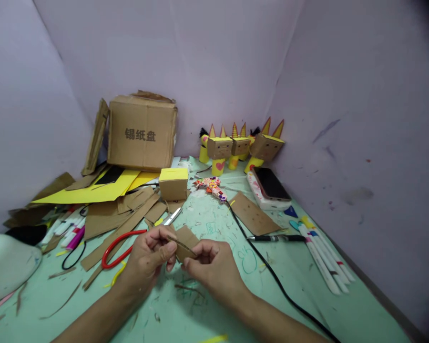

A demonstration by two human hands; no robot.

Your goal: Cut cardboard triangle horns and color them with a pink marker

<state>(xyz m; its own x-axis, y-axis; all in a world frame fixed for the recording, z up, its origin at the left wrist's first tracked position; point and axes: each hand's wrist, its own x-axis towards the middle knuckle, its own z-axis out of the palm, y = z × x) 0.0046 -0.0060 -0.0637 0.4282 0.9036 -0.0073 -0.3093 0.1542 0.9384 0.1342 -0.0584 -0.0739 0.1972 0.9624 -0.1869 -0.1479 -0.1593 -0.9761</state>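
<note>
Between both hands, low in the middle of the head view, is a narrow strip of cardboard (181, 244). My left hand (153, 252) pinches its left end between thumb and fingers. At the strip's lower right end, my right hand (211, 262) is closed on it. A small flat piece of brown cardboard (188, 234) shows right behind the strip; I cannot tell whether the two are joined. Red-handled scissors (119, 245) lie beside my left hand, blades pointing away. Beyond the hands stands a cardboard box block with a yellow top (173, 188).
A patterned glue gun (211, 186) trails a black cord (271, 271) past my right hand. Cardboard scraps (105, 216) and markers fill the left; more markers (325, 259), a pen (277, 238) and a phone (271, 183) lie right. Cardboard-headed figures (219, 147) and a large carton (141, 133) stand behind.
</note>
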